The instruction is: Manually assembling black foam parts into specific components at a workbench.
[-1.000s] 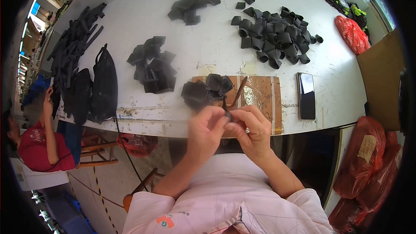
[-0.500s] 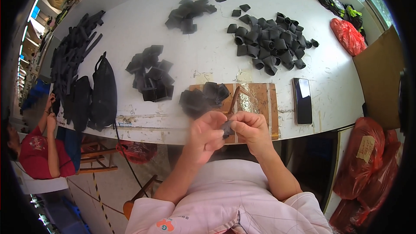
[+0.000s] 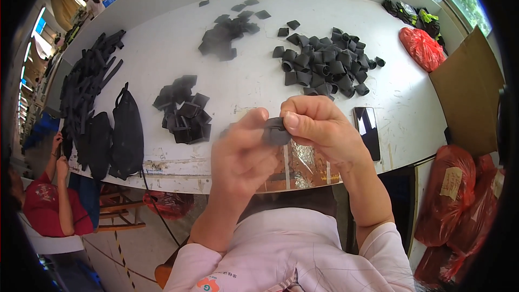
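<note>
Left hand: raised above the near edge of the tabletop, blurred, thumb and fingers closed on the left side of a small black piece.
Right hand: raised beside the left, fingers curled, thumb and forefinger pinched on the right side of the same piece.
Hands together: both clamped on the one piece, touching it from opposite sides.
Black piece: small, dark, folded or rolled; it is held in the air between the two hands, over the near edge of the tabletop, not resting on anything.
Wooden board: lies at the near edge under the hands, mostly hidden by them.
Phone: dark, flat on the tabletop just right of the right hand.
Rolled black pieces: a loose heap toward the far right of the tabletop.
Flat black pieces: a stack left of the hands; another heap lies toward the far edge.
Black straps: a long pile along the left edge.
Black bag: at the near left corner.
Red plastic bag: at the far right corner.
Another person: in red, sitting beyond the left edge.
</note>
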Action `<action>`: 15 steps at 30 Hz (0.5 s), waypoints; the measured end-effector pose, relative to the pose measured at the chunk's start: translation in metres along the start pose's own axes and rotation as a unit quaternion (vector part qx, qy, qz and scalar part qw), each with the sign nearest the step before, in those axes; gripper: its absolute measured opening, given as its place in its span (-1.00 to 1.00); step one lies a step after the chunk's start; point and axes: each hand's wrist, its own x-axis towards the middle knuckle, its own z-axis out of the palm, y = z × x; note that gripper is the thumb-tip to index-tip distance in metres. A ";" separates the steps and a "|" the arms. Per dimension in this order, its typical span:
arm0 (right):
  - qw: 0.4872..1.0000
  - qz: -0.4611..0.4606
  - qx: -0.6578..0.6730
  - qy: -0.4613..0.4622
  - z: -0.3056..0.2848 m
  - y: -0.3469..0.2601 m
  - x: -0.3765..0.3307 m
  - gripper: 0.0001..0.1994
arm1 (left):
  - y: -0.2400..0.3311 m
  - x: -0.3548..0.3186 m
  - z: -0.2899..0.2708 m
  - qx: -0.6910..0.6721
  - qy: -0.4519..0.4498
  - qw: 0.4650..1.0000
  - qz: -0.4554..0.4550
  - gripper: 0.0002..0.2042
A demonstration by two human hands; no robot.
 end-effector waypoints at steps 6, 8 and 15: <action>0.995 0.075 0.059 0.004 -0.010 0.042 0.001 -0.74 | -0.004 0.001 -0.034 0.253 0.107 0.955 0.115 -0.87; 0.997 0.067 0.024 0.009 -0.012 0.035 0.002 -0.73 | -0.005 0.003 -0.032 0.310 0.123 0.933 0.133 -0.89; 0.927 -0.208 -0.245 0.194 0.001 0.042 -0.016 -0.67 | 0.001 0.010 -0.010 0.771 0.031 0.494 0.401 -0.74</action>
